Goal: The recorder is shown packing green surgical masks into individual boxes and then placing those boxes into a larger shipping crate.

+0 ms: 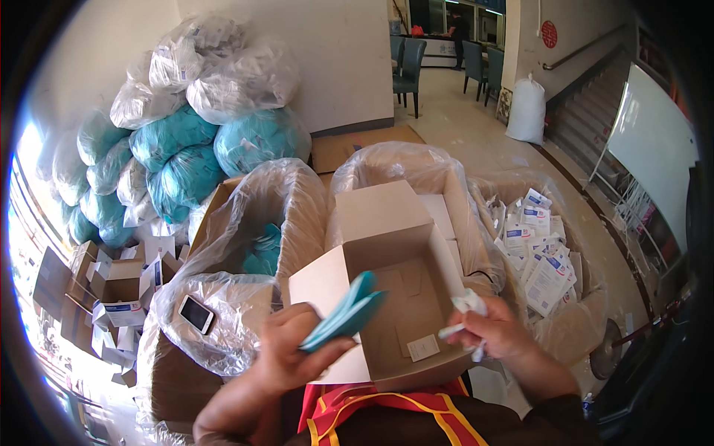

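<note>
My left hand (290, 348) is closed round a small stack of folded teal sheets (348, 312), held tilted over the left side of an open cardboard box (398, 316). In my right hand (497, 333), a crumpled white wrapper or scrap (470, 303) is pinched above the box's right edge. The box stands in front of me with its flaps spread; inside lies a small white label (423, 347). Left of it, a plastic-lined carton (303, 212) holds more teal sheets (264, 249). On the right, another lined carton (591, 312) holds many white printed packets (547, 279).
A phone (195, 314) lies on plastic at the left. Stuffed clear bags (182, 182) are piled against the wall, above several opened small boxes (123, 290). Behind the box is a third lined carton (401, 157). A whiteboard (651, 149) stands right; a person (459, 37) is far back.
</note>
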{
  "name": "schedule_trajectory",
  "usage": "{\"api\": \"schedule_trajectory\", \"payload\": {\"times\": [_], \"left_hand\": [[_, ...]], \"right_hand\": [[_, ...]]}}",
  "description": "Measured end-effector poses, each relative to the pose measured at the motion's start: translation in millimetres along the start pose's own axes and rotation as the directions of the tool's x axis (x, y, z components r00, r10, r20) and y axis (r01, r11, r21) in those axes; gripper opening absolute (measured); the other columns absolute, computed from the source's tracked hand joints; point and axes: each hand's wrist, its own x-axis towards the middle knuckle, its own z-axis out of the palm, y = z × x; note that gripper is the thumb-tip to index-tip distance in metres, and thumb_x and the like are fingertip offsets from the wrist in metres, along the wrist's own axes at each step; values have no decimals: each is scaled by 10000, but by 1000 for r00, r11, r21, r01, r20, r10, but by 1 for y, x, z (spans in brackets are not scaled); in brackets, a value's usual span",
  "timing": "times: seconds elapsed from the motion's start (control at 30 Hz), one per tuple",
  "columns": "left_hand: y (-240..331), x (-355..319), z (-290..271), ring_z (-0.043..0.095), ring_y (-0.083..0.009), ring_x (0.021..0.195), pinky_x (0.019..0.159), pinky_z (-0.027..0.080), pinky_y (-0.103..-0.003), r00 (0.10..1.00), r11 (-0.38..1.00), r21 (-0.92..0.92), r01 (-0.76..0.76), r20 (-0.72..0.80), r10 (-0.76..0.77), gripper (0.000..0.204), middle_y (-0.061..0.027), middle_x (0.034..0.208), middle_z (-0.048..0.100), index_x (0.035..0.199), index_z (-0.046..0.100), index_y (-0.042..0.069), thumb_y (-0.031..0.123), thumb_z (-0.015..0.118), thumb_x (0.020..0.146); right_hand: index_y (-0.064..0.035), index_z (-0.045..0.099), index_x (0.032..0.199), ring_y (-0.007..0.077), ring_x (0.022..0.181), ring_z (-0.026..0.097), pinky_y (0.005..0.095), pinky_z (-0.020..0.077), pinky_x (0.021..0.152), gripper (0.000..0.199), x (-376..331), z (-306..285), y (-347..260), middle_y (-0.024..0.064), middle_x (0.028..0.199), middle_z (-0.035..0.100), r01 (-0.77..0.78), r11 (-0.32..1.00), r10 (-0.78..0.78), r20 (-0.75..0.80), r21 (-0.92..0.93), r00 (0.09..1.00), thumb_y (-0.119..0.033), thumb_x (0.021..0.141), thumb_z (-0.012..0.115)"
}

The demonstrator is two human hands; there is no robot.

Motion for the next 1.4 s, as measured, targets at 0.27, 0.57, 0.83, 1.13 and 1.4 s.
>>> {"api": "schedule_trajectory", "payload": {"times": [0.27,0.57,0.83,1.13,1.4], "left_hand": [[20,2,64,611,-264,674,611,485,-341,964,843,-529,90,258,59,293,-128,777,616,884,635,8,246,792,814],[12,8,29,552,-231,1173,1036,351,-400,864,717,517,-468,98,494,407,-74,1383,523,1171,644,268,164,675,779],[27,30,16,599,-155,1072,1099,234,-478,831,647,523,-555,331,446,163,33,1104,651,846,648,215,187,704,696],[9,52,26,599,-212,905,948,425,-417,889,686,566,-457,290,353,174,-23,889,587,832,550,115,95,652,692],[-13,0,53,640,-351,792,644,519,-427,868,997,3,-74,492,63,235,-133,895,620,994,537,59,113,685,820]], "right_hand": [[-45,627,965,33,575,497,199,372,511,189,29,37,25,-39,703,567,40,998,-40,12,43,999,-122,807,698],[-45,647,975,17,581,499,181,359,487,170,34,21,6,-14,790,623,61,997,-63,39,40,997,-83,816,695],[-68,569,1087,55,522,424,209,333,450,521,44,38,48,-21,704,531,-104,841,33,143,531,989,-537,874,651],[-14,596,1200,15,534,411,180,324,514,563,24,64,38,-4,736,551,-229,933,29,575,278,817,-474,885,672],[-38,659,1033,136,630,592,279,456,532,177,8,43,3,38,838,641,575,727,-467,342,-377,815,-172,917,665]]}}
